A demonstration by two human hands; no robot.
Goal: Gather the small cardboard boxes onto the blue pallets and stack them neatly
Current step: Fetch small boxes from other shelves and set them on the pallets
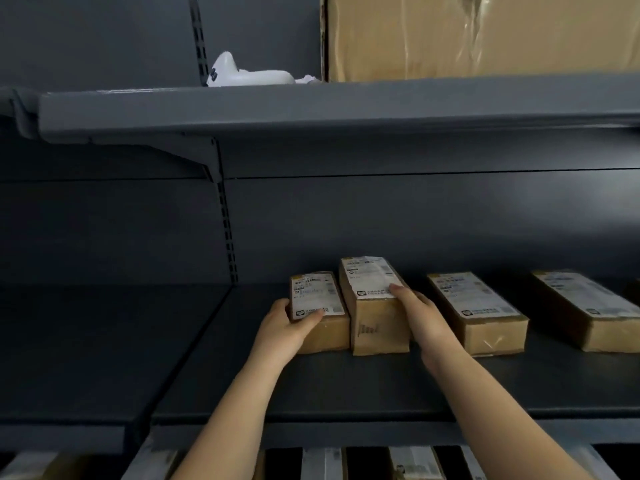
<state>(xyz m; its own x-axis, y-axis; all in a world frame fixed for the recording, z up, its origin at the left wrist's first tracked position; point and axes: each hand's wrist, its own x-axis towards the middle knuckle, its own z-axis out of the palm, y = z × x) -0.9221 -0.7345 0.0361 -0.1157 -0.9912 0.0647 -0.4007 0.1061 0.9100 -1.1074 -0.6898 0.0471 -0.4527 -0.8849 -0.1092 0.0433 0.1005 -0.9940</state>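
Observation:
Two small cardboard boxes with white labels stand side by side on a dark grey shelf (346, 386). My left hand (285, 327) grips the lower left box (320, 306) at its near left corner, thumb on the label. My right hand (420, 315) holds the taller right box (375, 306) along its right side, thumb on top. The two boxes touch each other. No blue pallet is in view.
Two more labelled boxes (481, 310) (585, 306) lie further right on the same shelf. More boxes (415, 462) sit on the shelf below. The upper shelf (311, 105) carries a white object (247, 74) and a large wrapped carton (485, 32).

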